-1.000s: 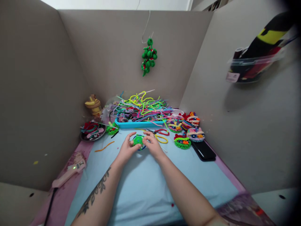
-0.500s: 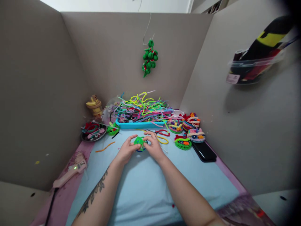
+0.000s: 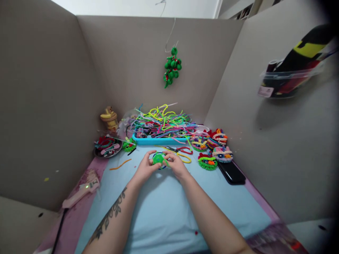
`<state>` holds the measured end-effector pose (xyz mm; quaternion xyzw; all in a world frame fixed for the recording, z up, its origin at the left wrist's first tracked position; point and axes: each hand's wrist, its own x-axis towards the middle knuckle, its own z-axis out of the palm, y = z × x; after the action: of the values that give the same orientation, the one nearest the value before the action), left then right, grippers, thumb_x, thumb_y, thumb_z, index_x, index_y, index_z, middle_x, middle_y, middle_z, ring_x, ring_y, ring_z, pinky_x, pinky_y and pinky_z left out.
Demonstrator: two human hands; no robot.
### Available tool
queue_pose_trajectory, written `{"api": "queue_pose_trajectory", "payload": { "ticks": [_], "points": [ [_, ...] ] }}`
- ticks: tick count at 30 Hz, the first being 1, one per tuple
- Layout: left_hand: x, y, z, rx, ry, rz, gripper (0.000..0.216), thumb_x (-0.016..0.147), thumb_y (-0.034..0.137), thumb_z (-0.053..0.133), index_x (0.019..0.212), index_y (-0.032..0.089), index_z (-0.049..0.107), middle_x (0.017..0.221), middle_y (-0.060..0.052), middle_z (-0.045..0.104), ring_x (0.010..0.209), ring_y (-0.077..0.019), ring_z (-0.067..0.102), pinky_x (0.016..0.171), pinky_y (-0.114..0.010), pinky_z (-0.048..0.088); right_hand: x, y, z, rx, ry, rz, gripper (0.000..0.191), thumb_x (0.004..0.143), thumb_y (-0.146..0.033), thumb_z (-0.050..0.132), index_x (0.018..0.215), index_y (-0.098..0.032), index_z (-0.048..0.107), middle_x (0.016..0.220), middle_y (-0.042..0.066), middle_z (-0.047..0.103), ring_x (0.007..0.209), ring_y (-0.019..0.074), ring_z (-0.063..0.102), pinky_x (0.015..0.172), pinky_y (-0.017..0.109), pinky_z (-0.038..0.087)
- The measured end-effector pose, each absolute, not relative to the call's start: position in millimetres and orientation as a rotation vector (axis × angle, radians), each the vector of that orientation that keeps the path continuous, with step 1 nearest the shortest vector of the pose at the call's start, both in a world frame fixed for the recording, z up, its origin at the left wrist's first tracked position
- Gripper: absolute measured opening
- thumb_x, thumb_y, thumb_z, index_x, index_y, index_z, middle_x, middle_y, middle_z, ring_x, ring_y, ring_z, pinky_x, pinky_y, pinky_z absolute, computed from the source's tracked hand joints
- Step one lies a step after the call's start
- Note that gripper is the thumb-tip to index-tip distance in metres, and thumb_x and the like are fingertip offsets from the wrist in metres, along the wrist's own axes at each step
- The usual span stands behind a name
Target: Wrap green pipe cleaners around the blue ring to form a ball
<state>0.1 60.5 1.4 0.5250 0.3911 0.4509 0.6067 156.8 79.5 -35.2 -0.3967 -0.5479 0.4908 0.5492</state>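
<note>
- Light looks soft and rather dim in here, brightest on the white wall (image 3: pixel 132 7) up top.
- A faint shadow spreads below the clear holder (image 3: pixel 284 74), itself blurred.
- The view's right edge sinks into fuzzy black.

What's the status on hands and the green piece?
Left hand and right hand holding green pipe-cleaner piece. Scissors lying just beyond right hand.

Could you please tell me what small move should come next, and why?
Probably press the green strand against the round green piece with the right hand: its end appears to stick out there, while the left hand steadies the opposite side.
</note>
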Motion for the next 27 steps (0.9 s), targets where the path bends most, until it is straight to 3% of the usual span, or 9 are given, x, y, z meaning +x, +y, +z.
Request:
{"api": "queue_pose_trajectory", "payload": {
  "ticks": [8, 14, 21, 27],
  "points": [
    [1, 58, -1, 1.410, 0.924, 1.041, 0.064, 0.065, 0.027, 0.069, 0.121, 0.018, 0.040, 0.061, 0.005, 0.051, 0.051, -0.0082, 0.047, 0.047, -0.017, 0.030, 154, 81, -39, -0.895, -0.967, 1.370, 0.023, 0.047, -0.031, 0.078, 0.053, -0.017, 0.061, 0.120, 0.009, 0.054, 0.106, 0.0295, 0.053, 0.082, 0.042, 0.045],
    [-1, 60, 3, 1.350, 0.924, 1.038, 0.065, 0.066, 0.030, 0.068, 0.121, 0.018, 0.037, 0.059, 0.006, 0.051, 0.050, -0.0089, 0.047, 0.048, -0.019, 0.031, 157, 81, -37, -1.013, -1.153, 1.182, 0.021, 0.058, -0.035, 0.073, 0.071, -0.019, 0.067, 0.121, 0.010, 0.054, 0.114, 0.0273, 0.048, 0.091, 0.041, 0.039],
    [-3, 59, 7, 1.282, 0.919, 0.999, 0.068, 0.064, 0.027, 0.070, 0.121, 0.018, 0.036, 0.065, 0.003, 0.058, 0.055, -0.0103, 0.053, 0.053, -0.020, 0.036, 171, 84, -30, -1.010, -1.258, 1.106, 0.021, 0.060, -0.036, 0.071, 0.073, -0.019, 0.069, 0.118, 0.010, 0.053, 0.110, 0.0256, 0.051, 0.074, 0.032, 0.047],
    [-9, 59, 6, 1.236, 0.843, 0.862, 0.074, 0.061, 0.028, 0.073, 0.124, 0.018, 0.035, 0.075, -0.002, 0.064, 0.066, -0.0147, 0.060, 0.063, -0.025, 0.042, 181, 81, -24, -0.894, -1.366, 1.190, 0.021, 0.063, -0.038, 0.071, 0.069, -0.019, 0.066, 0.117, 0.008, 0.054, 0.107, 0.0239, 0.053, 0.072, 0.032, 0.047]
  ]
}}
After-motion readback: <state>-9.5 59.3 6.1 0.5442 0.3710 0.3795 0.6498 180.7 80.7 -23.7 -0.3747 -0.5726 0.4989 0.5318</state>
